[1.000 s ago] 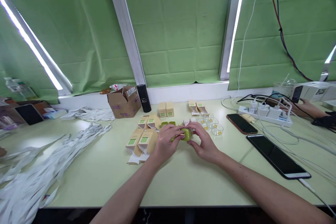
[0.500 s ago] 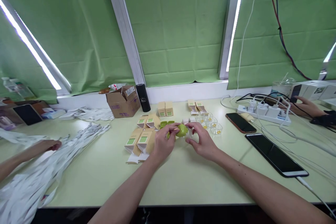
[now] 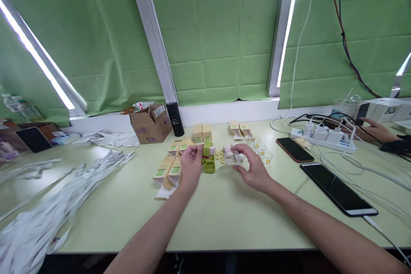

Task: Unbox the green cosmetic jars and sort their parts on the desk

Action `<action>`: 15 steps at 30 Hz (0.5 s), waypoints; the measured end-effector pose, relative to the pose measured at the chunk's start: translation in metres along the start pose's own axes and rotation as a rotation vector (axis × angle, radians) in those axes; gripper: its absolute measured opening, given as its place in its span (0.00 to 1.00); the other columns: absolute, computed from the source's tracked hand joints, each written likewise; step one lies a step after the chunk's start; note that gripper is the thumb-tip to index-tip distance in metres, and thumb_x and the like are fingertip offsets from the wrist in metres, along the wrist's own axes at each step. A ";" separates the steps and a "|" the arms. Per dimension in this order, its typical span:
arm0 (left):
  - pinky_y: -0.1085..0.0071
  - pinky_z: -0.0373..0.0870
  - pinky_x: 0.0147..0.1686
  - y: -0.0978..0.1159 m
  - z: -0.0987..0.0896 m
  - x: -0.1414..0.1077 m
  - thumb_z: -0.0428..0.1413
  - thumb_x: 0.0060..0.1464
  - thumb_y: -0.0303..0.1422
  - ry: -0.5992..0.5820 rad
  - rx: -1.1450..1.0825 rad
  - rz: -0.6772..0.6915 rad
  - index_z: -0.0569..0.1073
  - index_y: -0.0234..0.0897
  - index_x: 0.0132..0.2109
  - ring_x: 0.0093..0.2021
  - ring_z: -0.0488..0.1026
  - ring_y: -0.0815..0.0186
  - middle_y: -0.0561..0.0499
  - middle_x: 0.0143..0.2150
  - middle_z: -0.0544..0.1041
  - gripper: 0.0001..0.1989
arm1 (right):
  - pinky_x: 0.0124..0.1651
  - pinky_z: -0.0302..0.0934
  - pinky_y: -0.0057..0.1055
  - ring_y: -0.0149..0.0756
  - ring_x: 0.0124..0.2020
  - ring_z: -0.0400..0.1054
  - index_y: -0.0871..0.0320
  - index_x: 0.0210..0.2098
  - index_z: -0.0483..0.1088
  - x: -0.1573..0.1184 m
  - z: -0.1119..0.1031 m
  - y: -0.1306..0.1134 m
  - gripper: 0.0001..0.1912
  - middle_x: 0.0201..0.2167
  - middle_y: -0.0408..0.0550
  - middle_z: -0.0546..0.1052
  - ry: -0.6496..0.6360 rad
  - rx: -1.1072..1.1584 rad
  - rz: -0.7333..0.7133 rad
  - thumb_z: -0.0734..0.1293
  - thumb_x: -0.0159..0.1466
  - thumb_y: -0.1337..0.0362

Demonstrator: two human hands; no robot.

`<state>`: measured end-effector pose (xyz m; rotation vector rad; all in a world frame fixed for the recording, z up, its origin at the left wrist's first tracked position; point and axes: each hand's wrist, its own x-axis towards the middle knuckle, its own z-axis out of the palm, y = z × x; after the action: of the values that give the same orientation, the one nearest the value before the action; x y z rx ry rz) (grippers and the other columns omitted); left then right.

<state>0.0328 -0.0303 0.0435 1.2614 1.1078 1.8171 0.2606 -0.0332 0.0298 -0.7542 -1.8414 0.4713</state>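
My left hand [image 3: 192, 163] pinches a small green cap [image 3: 206, 149] with a pale pinkish part on its right side. A clear plastic cup [image 3: 230, 158] is held on its side in my right hand [image 3: 252, 166], between thumb and fingers. The two pieces are apart. Below the cap sits a square green tray [image 3: 209, 167], with more green pieces partly hidden behind my left hand. Several small yellow pieces [image 3: 220, 157] lie between my hands. Clear cups [image 3: 266, 156] with yellow bits inside stand beyond my right hand.
Kraft cartons [image 3: 163, 174] stand left of my hands, more [image 3: 203, 133] behind. A cardboard box [image 3: 150, 124] and black bottle [image 3: 175, 120] are near the wall. White straps [image 3: 86, 184] spread leftward. Phones [image 3: 337, 188], a power strip [image 3: 321, 137] and a co-worker's hand [image 3: 374, 130] are right.
My hands have moved apart, separating the green cap from the clear cup. The green tray and yellow pieces now show. The other person's hand at the left has gone from view.
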 end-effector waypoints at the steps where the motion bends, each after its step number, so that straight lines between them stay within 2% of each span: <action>1: 0.68 0.79 0.35 0.000 0.000 0.000 0.68 0.52 0.50 -0.001 -0.016 -0.015 0.75 0.34 0.39 0.30 0.80 0.66 0.48 0.34 0.82 0.23 | 0.58 0.66 0.50 0.51 0.55 0.69 0.50 0.53 0.67 0.001 -0.002 0.000 0.23 0.54 0.53 0.74 0.012 -0.016 -0.014 0.68 0.59 0.71; 5: 0.67 0.78 0.33 -0.004 0.000 0.002 0.68 0.50 0.51 -0.031 -0.099 -0.101 0.74 0.35 0.38 0.27 0.79 0.66 0.50 0.31 0.81 0.24 | 0.58 0.65 0.51 0.53 0.56 0.69 0.50 0.52 0.68 0.010 -0.018 0.003 0.22 0.52 0.53 0.75 0.060 -0.125 -0.050 0.69 0.58 0.70; 7: 0.67 0.78 0.33 -0.005 0.000 0.002 0.69 0.51 0.51 -0.055 -0.147 -0.142 0.73 0.35 0.37 0.27 0.78 0.67 0.51 0.31 0.81 0.23 | 0.58 0.63 0.52 0.55 0.56 0.67 0.50 0.51 0.69 0.016 -0.032 0.007 0.22 0.51 0.53 0.76 0.031 -0.237 -0.054 0.71 0.57 0.69; 11: 0.68 0.77 0.34 -0.005 0.000 0.002 0.72 0.48 0.46 -0.073 -0.260 -0.207 0.74 0.34 0.37 0.27 0.77 0.69 0.50 0.32 0.81 0.22 | 0.57 0.59 0.51 0.51 0.49 0.72 0.53 0.48 0.71 0.025 -0.059 0.017 0.20 0.45 0.51 0.79 -0.141 -0.526 0.071 0.72 0.56 0.70; 15: 0.69 0.77 0.34 -0.004 0.000 0.002 0.73 0.46 0.43 -0.079 -0.320 -0.248 0.74 0.33 0.38 0.27 0.77 0.68 0.49 0.33 0.81 0.22 | 0.58 0.57 0.45 0.46 0.47 0.74 0.56 0.50 0.71 0.026 -0.069 0.021 0.22 0.45 0.49 0.80 -0.360 -0.692 0.183 0.70 0.56 0.73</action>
<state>0.0319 -0.0270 0.0408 0.9548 0.8470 1.6622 0.3239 -0.0022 0.0606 -1.3802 -2.3133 0.0660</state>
